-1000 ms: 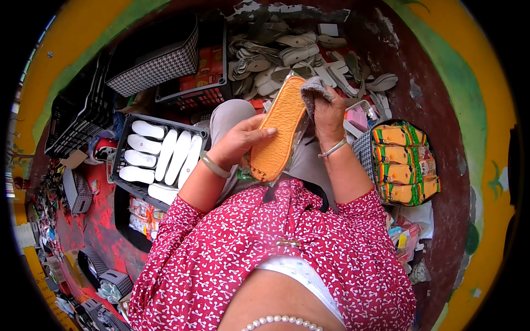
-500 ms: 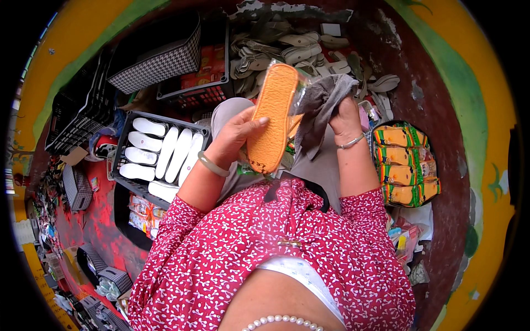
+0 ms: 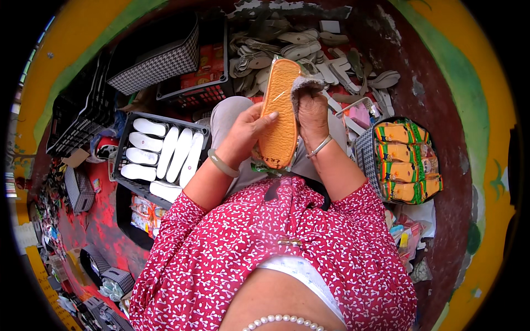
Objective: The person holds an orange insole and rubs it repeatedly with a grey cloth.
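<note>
An orange, fleecy-looking insole in a clear plastic wrapper stands tilted in front of my lap. My left hand grips it along its left edge, the thumb lying across its face. My right hand is closed on a grey cloth, which it holds against the upper right edge of the package. The fingers of the right hand are partly hidden behind the cloth, and those of the left behind the insole.
On the left, a black crate holds several white insoles. A checked basket of packaged orange insoles stands at the right. Loose pale insoles lie heaped at the far side. A larger checked basket sits at the far left.
My right hand has moved left with the cloth, from beside the package onto its edge. The cloth now looks more bunched up. The insole has shifted slightly to the right.
</note>
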The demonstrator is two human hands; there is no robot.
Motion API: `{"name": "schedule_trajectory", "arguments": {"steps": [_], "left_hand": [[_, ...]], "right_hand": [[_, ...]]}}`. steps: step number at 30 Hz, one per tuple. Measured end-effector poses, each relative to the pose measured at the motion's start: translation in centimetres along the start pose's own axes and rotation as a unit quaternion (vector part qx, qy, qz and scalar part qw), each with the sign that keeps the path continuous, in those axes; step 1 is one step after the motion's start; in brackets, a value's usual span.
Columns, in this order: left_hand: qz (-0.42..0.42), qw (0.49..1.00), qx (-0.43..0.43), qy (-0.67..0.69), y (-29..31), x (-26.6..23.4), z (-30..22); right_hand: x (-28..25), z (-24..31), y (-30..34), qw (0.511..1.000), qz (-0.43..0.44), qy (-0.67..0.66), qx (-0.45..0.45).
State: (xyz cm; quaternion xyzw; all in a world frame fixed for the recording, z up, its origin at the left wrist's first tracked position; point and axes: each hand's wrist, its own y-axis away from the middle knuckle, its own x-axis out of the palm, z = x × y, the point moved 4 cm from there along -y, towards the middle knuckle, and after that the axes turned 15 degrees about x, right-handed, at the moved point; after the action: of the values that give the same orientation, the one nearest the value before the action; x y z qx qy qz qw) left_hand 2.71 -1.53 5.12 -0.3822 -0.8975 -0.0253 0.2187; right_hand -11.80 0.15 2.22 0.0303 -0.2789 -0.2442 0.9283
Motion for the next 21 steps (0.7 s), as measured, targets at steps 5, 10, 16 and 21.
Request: {"name": "schedule_trajectory", "arguments": {"steps": [5, 10, 16, 21], "left_hand": [[-0.004, 0.998, -0.015, 0.055, 0.1, 0.4, -0.1], [-0.003, 0.999, -0.005, 0.049, 0.3, 0.7, -0.2], [-0.015, 0.999, -0.001, 0.03, 0.4, 0.1, -0.3], [-0.042, 0.995, 0.076, 0.042, 0.2, -1.4, -2.5]], "right_hand": [[-0.4, 2.3, 0.7, 0.925, -0.099, 0.302, -0.21], [-0.4, 3.5, 1.1, 0.93, -0.024, 0.281, -0.236], [-2.0, 3.1, 0.0, 0.964, 0.058, 0.23, -0.121], [-5.7, 2.8, -2.1, 0.97, 0.161, -0.112, 0.144]]}}
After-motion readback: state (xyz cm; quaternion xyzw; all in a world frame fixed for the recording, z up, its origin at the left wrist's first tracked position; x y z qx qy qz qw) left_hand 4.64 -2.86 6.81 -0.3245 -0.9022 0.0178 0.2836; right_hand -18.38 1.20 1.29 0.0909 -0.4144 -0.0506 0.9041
